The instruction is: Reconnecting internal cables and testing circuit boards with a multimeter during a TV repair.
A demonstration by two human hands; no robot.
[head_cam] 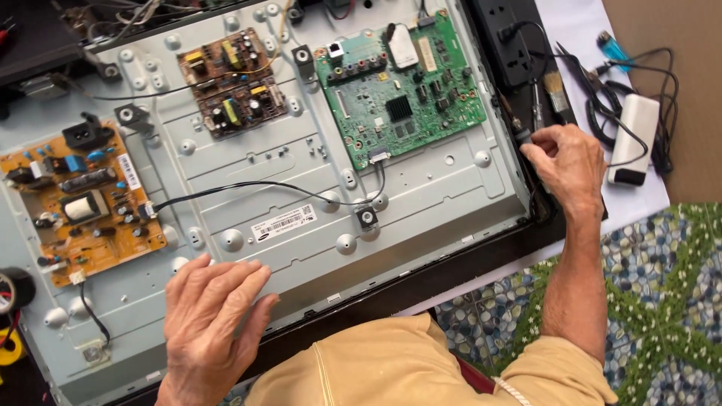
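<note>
A flat-screen set lies face down with its grey metal back panel (421, 188) exposed. On the panel sit a green circuit board (402, 86), a small brown board (232, 81) and an orange power board (79, 199). My left hand (210, 323) rests flat on the panel's near edge, fingers spread, holding nothing. At the panel's right edge, my right hand (568, 162) pinches a slim tool handle (521, 135). A black wire (263, 186) runs from the orange board toward the green one.
A black power strip (511, 45), a brush (555, 86), a white box with a coiled cable (635, 139) and a blue lighter (613, 49) lie to the right. A tape roll (13, 289) sits at the left edge. A patterned floor (662, 286) shows at the lower right.
</note>
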